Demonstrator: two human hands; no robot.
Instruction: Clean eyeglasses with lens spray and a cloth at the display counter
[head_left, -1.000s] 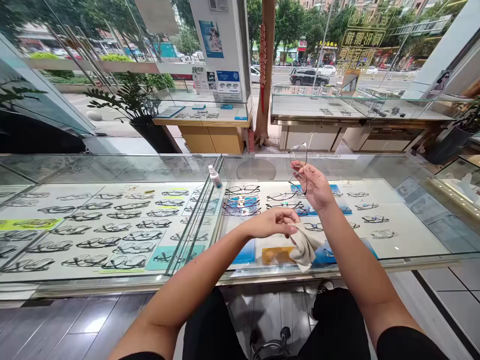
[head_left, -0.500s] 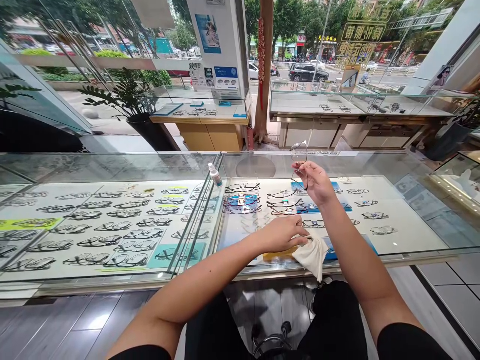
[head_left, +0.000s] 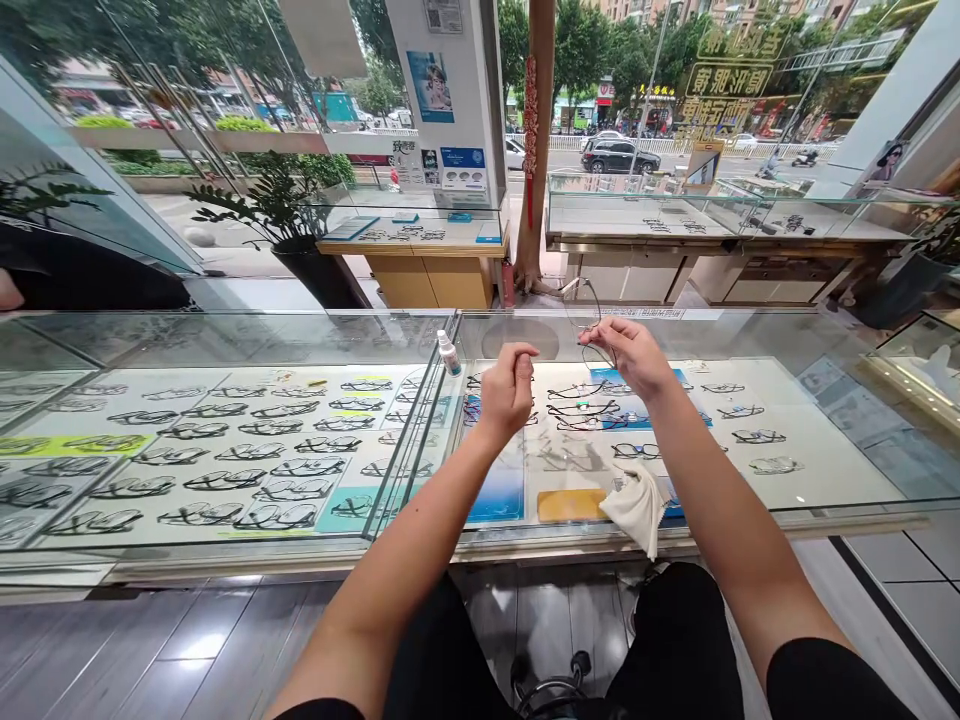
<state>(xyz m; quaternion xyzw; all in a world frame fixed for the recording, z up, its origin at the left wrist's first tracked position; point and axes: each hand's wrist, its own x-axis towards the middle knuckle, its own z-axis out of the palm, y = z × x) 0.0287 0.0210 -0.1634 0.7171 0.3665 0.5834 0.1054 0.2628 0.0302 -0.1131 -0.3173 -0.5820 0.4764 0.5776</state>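
My right hand (head_left: 628, 352) is raised over the glass counter (head_left: 750, 335) and pinches a thin-rimmed pair of glasses (head_left: 589, 312) by its frame. My left hand (head_left: 510, 385) hovers a little left of the glasses, fingers curled and thumb against forefinger, with nothing visible in them. A beige cleaning cloth (head_left: 634, 505) lies crumpled on the counter's near edge, partly hanging over it, below my right forearm. Neither hand touches the cloth.
A small white spray bottle (head_left: 448, 352) stands on the glass left of my left hand. Under the glass lie rows of spectacle frames (head_left: 247, 455) and a yellow pad (head_left: 570, 503). More showcases (head_left: 675, 215) and a potted plant (head_left: 300, 215) stand behind. A person's hand edge (head_left: 7, 290) shows far left.
My left hand let go of the cloth, which stays on the counter edge, and rose towards the glasses. My right hand tilted the glasses slightly lower.
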